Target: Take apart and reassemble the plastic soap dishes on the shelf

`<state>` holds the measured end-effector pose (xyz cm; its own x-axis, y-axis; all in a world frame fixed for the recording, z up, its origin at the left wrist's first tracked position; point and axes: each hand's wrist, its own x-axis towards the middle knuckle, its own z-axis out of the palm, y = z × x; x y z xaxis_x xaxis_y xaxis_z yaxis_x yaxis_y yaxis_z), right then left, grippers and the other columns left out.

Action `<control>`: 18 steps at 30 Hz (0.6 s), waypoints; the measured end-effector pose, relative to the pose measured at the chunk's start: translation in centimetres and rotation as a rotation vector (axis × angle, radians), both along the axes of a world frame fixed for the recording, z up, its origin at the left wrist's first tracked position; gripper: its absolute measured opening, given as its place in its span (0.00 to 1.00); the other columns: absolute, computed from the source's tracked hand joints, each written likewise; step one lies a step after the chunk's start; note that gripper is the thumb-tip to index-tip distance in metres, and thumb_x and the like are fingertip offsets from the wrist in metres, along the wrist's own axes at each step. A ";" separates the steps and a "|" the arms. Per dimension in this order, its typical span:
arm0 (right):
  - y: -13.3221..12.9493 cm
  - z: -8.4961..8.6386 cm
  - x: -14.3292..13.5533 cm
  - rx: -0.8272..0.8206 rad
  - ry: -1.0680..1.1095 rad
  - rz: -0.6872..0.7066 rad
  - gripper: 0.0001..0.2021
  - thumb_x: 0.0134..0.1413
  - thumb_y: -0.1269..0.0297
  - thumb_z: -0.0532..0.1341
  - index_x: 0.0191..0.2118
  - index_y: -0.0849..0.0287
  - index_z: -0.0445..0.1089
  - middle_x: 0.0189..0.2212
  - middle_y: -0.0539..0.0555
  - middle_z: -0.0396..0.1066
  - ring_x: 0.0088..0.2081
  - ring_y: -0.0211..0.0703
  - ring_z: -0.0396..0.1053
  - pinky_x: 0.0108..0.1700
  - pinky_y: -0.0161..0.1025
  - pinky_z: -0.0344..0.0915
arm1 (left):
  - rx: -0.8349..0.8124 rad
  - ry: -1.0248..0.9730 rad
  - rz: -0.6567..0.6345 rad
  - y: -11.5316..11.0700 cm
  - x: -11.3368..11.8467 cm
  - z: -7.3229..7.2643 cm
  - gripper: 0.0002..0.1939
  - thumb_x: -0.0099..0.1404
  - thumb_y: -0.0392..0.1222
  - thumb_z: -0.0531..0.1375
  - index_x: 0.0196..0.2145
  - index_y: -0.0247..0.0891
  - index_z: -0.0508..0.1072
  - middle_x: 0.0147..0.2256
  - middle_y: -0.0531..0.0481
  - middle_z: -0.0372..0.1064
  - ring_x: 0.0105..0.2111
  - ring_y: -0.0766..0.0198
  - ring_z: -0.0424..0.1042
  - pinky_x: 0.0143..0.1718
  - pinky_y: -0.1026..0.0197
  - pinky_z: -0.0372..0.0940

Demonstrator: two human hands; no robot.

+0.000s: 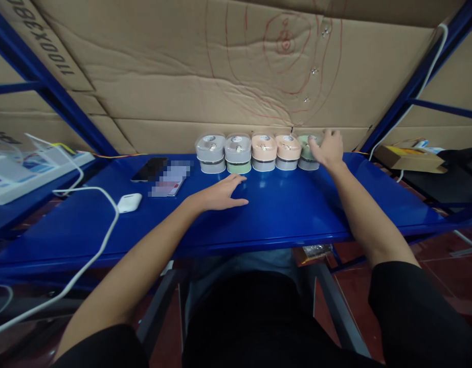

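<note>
Several two-tier stacks of small rounded plastic boxes with clear lids stand side by side along the back of the blue table (282,214). Their tops are grey (210,148), peach (264,148) and, at the right end, pale green (305,148). My right hand (330,148) is at the right side of the green-topped stack, its thumb overlapping the box and its fingers apart from the thumb; whether it presses on the box I cannot tell. My left hand (224,193) is low over the table in front of the grey stacks, thumb and fingers spread, holding nothing.
On the left lie a dark phone (149,169), a partly blurred flat item (170,179) and a white earbud case (129,203). A white cable (105,240) crosses the left side. Cardboard (162,87) backs the table between blue posts; an open carton (410,158) stands right.
</note>
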<state>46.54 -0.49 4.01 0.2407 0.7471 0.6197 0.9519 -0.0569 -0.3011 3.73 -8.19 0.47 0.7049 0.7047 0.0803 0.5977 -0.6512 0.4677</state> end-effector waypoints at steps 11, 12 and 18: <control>-1.0 -0.1 -6.3 -0.205 -0.544 0.409 0.45 0.58 0.54 0.74 0.76 0.68 0.64 0.78 0.78 0.61 0.79 0.79 0.58 0.79 0.72 0.50 | -0.020 0.034 0.010 -0.2 0.4 0.5 0.46 0.72 0.68 0.64 0.76 0.37 0.65 0.75 0.30 0.63 0.73 0.35 0.68 0.72 0.41 0.65; -1.0 -0.4 -6.4 -0.203 -0.545 0.403 0.43 0.59 0.56 0.73 0.75 0.68 0.64 0.78 0.78 0.62 0.78 0.78 0.59 0.79 0.72 0.51 | -0.020 0.030 0.009 -0.2 0.4 0.5 0.46 0.72 0.68 0.64 0.76 0.37 0.65 0.75 0.30 0.63 0.73 0.35 0.68 0.72 0.41 0.65; -2.2 -1.2 -6.3 -0.127 -0.534 0.443 0.34 0.69 0.59 0.61 0.76 0.67 0.64 0.77 0.75 0.64 0.77 0.78 0.61 0.75 0.74 0.57 | -0.024 0.041 0.013 -0.3 0.4 0.6 0.47 0.72 0.69 0.63 0.76 0.37 0.65 0.75 0.29 0.63 0.73 0.35 0.69 0.72 0.41 0.65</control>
<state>40.26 -2.69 2.84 -0.4152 0.7789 0.4701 0.9095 0.3660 0.1969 4.11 -8.44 1.05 0.6978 0.7155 0.0341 0.6254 -0.6317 0.4580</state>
